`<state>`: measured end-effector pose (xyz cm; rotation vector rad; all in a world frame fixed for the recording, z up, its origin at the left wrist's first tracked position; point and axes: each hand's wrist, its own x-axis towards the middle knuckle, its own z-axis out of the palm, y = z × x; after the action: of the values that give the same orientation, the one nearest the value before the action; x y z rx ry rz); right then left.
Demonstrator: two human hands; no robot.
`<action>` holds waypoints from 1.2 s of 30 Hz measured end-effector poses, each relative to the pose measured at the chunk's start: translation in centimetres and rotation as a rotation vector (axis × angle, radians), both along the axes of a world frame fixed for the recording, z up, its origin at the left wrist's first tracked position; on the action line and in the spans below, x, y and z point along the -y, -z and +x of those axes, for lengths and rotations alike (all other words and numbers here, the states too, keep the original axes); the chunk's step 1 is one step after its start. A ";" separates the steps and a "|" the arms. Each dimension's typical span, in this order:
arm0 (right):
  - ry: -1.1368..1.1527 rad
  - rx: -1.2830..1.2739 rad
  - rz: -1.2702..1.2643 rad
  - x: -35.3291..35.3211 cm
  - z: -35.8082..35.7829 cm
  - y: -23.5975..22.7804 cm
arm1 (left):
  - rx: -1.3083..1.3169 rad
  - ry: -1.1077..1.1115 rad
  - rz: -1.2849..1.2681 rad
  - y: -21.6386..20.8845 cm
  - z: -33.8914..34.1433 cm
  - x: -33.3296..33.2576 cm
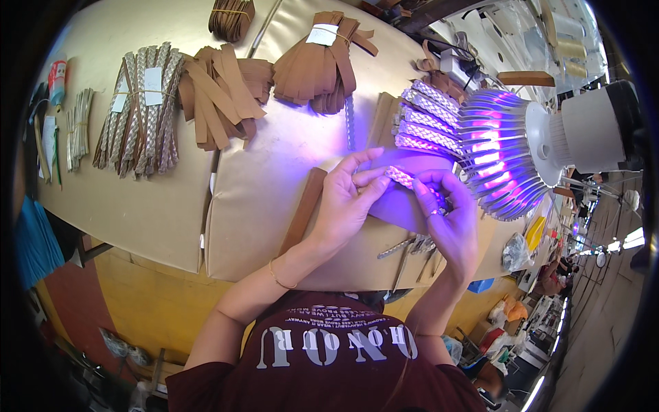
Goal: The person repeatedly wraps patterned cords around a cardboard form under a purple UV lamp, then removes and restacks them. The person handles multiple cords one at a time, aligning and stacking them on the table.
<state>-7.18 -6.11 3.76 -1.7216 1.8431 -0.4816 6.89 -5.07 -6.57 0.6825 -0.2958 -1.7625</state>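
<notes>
Under purple light, a short braided strap (400,177) is stretched between my two hands above the table. My left hand (351,196) pinches its left end between thumb and fingertips, the index finger raised. My right hand (449,214) grips the other end, its fingers curled so that part of the strap is hidden. Just beyond my hands lies a row of braided straps (429,120), side by side and lit purple. A flat brown strip (304,209) rests on the table beside my left wrist.
A finned lamp (504,154) glows purple close to my right hand. Bundles of brown strips (319,65) and banded braided straps (144,113) lie across the padded table (261,178). A red-capped bottle (58,81) stands far left. Metal tools (405,257) lie near the front edge.
</notes>
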 end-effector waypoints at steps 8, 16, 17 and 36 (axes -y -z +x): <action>-0.007 -0.082 0.014 0.1 0.0 0.0 | -0.077 0.021 -0.038 0.2 0.3 -0.2; -0.002 -0.091 0.009 0.0 -0.5 0.6 | -0.024 0.026 -0.051 0.0 0.5 -0.2; 0.008 -0.100 0.015 0.1 -0.5 0.7 | -0.015 0.025 -0.061 0.0 0.6 -0.1; -0.020 -0.159 -0.104 0.6 0.4 1.9 | -0.019 0.055 0.082 0.2 0.7 0.9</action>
<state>-6.74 -6.69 1.89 -1.8944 1.9388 -0.4512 7.61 -5.99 -6.80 0.7222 -0.2323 -1.8410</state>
